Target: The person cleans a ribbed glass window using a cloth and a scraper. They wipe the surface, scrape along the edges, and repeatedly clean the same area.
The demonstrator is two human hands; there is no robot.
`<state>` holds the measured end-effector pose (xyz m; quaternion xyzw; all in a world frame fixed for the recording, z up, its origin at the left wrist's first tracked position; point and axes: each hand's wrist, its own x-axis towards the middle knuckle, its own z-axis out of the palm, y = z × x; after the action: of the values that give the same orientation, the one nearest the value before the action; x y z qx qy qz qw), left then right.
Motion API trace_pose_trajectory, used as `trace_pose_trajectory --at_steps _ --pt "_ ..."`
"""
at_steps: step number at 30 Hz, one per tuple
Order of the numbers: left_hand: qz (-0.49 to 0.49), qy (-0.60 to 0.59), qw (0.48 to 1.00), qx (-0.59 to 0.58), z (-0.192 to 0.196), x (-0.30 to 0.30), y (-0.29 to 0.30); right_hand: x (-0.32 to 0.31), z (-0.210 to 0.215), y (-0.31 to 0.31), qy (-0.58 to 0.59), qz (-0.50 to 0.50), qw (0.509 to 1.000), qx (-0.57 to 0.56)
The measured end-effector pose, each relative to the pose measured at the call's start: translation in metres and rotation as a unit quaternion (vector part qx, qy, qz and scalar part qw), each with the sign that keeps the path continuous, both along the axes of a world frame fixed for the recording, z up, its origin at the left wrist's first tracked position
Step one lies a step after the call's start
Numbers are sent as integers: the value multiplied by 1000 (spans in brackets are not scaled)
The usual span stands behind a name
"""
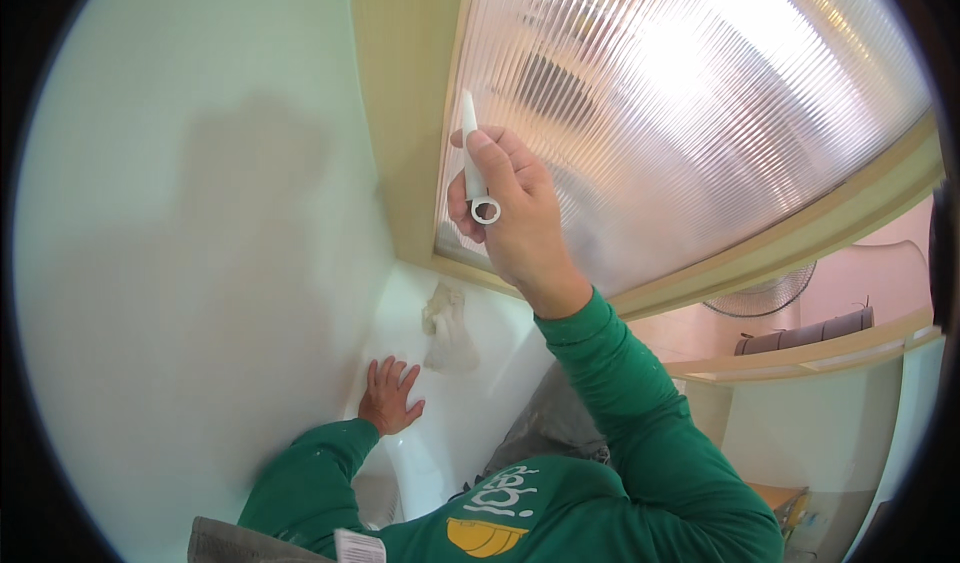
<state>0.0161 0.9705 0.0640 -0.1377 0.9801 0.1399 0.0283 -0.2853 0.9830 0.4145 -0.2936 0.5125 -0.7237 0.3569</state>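
My right hand [505,198] is raised in front of the ribbed glass panel [620,153], close to its left frame edge. Between its thumb and fingers it grips a white sealant nozzle [471,153], long and tapered, with the tip pointing up and the round hollow base facing me. Lower down, my left hand [391,399] rests with spread fingers on a glossy white surface [480,403] beside the wall, holding nothing. A crumpled, pale, translucent wrapper or cloth [450,331] lies on that surface just beyond my left fingers; I cannot tell which it is.
A pale wall [150,263] with my shadow on it rises at the left. Light wooden framing [400,93] borders the glass. Past the lower frame stand a fan [765,293] and a grey rolled bundle [805,331] at the right. Dark grey fabric [555,418] is near my body.
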Motion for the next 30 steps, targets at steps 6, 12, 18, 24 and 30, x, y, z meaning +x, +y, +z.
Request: trace_pose_trajectory --at_steps 6,12,18,24,30 --pt "-5 32 999 -10 1 3 -3 14 -1 -12 -71 -2 997 -13" --pt "-2 28 999 -24 3 0 7 23 5 -10 -203 17 975 -87" --pt "-5 7 1000 -14 -2 -1 5 31 -7 -16 -245 17 960 -136" --pt "-6 13 1000 -13 -3 -2 5 24 -6 -17 -251 41 954 -158" --pt "-1 2 1000 -15 -2 -6 10 21 -17 -10 -276 42 949 -144"
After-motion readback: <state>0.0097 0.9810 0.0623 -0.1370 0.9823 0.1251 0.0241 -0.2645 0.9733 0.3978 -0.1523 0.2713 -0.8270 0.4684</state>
